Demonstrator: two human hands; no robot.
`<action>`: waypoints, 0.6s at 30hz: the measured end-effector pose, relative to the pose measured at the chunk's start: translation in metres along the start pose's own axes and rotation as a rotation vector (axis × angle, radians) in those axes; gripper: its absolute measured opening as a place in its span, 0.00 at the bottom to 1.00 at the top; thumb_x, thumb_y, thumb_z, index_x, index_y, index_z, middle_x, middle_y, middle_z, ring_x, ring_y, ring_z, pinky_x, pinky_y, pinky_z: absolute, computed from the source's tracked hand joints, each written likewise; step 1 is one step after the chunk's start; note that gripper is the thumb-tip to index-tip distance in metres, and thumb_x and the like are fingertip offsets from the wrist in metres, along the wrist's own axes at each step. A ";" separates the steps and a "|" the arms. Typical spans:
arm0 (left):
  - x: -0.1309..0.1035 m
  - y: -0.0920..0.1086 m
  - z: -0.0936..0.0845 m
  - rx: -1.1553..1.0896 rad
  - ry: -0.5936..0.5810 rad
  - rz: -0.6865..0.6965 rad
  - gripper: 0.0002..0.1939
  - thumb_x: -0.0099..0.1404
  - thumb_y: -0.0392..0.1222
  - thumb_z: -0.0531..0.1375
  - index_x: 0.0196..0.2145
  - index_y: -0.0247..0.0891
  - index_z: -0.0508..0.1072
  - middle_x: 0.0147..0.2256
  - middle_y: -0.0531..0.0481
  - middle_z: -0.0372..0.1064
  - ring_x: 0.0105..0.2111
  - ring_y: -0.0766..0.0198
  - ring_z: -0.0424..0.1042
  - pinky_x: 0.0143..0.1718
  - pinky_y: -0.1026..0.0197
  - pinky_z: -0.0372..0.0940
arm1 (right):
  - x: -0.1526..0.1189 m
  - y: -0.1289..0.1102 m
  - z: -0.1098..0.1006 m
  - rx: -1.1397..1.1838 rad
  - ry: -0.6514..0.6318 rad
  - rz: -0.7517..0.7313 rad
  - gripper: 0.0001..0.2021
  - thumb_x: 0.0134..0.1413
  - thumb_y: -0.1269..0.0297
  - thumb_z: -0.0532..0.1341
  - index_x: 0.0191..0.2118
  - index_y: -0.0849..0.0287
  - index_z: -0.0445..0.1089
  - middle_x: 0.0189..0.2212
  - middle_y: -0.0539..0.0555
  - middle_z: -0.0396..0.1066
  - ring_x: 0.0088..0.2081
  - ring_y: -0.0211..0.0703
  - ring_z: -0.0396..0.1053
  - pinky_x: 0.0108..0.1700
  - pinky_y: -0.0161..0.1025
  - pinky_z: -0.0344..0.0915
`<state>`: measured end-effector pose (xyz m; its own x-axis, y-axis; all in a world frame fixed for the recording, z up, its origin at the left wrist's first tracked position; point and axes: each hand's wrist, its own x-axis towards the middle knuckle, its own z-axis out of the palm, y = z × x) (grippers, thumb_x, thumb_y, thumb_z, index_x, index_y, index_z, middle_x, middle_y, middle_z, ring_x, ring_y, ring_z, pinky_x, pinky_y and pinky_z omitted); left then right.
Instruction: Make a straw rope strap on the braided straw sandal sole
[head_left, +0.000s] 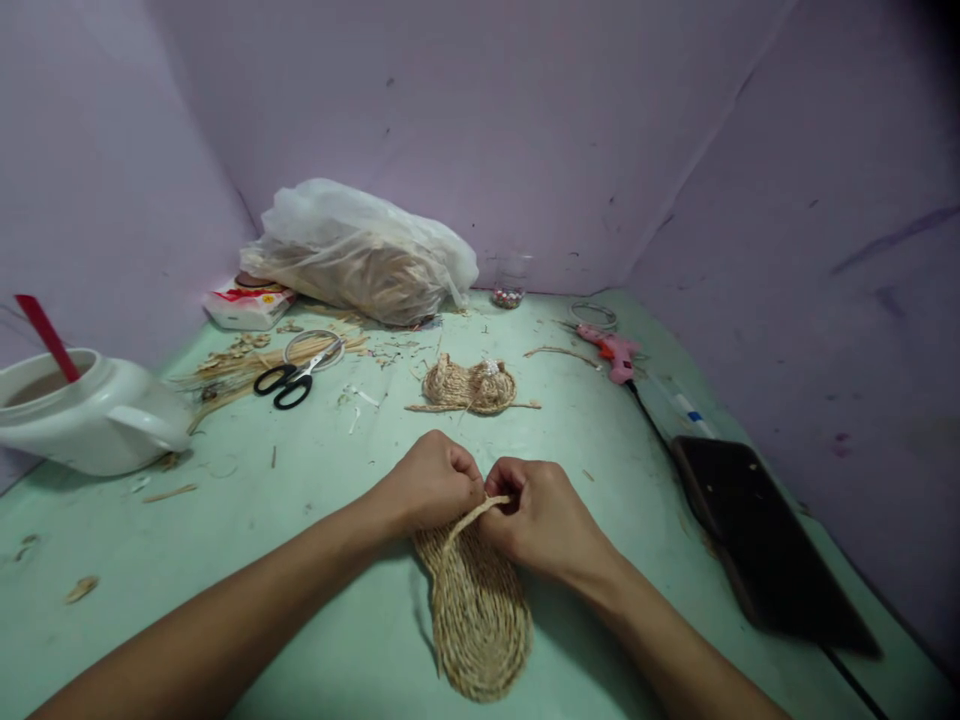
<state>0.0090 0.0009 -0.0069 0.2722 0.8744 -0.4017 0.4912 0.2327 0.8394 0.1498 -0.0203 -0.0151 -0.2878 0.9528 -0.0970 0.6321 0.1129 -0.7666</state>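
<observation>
Okay, so pinching a braided cord [466, 517] with the right hand [544, 515] and clamping the left hand [439, 490] down on the far end of a coiled woven sole [484, 620], lying between the forearms [300, 590] on the tabletop [352, 660]. Looking just past both hands at another woven piece [454, 388]. Also spotting black-handled scissors [304, 378] and a white pot [112, 430] off to the left, a pink glue gun [619, 355] over on the right, and a puffy plastic bag [360, 250] way back by the wall [562, 120].
</observation>
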 end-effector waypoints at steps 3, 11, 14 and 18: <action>0.000 0.002 -0.001 -0.008 -0.022 -0.015 0.05 0.41 0.34 0.56 0.17 0.30 0.71 0.13 0.56 0.56 0.17 0.71 0.53 0.19 0.66 0.50 | 0.000 0.000 0.001 -0.036 0.010 -0.028 0.04 0.39 0.67 0.55 0.20 0.60 0.60 0.15 0.46 0.57 0.19 0.31 0.52 0.19 0.30 0.46; -0.001 0.002 -0.003 -0.091 -0.081 -0.042 0.04 0.40 0.35 0.57 0.17 0.31 0.70 0.13 0.57 0.55 0.16 0.73 0.51 0.17 0.67 0.48 | 0.002 0.004 0.003 0.143 -0.045 -0.011 0.07 0.38 0.67 0.56 0.18 0.59 0.56 0.15 0.44 0.52 0.20 0.31 0.49 0.20 0.31 0.44; -0.001 0.001 -0.003 -0.053 -0.088 -0.023 0.05 0.41 0.36 0.57 0.17 0.31 0.70 0.12 0.58 0.53 0.16 0.73 0.49 0.17 0.67 0.47 | 0.005 0.006 0.005 0.362 -0.111 0.081 0.07 0.35 0.67 0.56 0.18 0.59 0.55 0.14 0.43 0.50 0.19 0.30 0.48 0.19 0.30 0.46; -0.001 0.000 -0.006 -0.074 -0.119 -0.012 0.06 0.41 0.37 0.58 0.18 0.31 0.71 0.13 0.57 0.55 0.16 0.73 0.50 0.17 0.67 0.47 | 0.009 0.009 -0.002 0.651 -0.288 0.210 0.06 0.32 0.67 0.58 0.18 0.59 0.58 0.13 0.44 0.56 0.16 0.31 0.55 0.19 0.31 0.56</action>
<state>0.0037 0.0024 -0.0043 0.3648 0.8160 -0.4485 0.4340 0.2771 0.8572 0.1541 -0.0106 -0.0212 -0.4419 0.8140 -0.3770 0.1656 -0.3390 -0.9261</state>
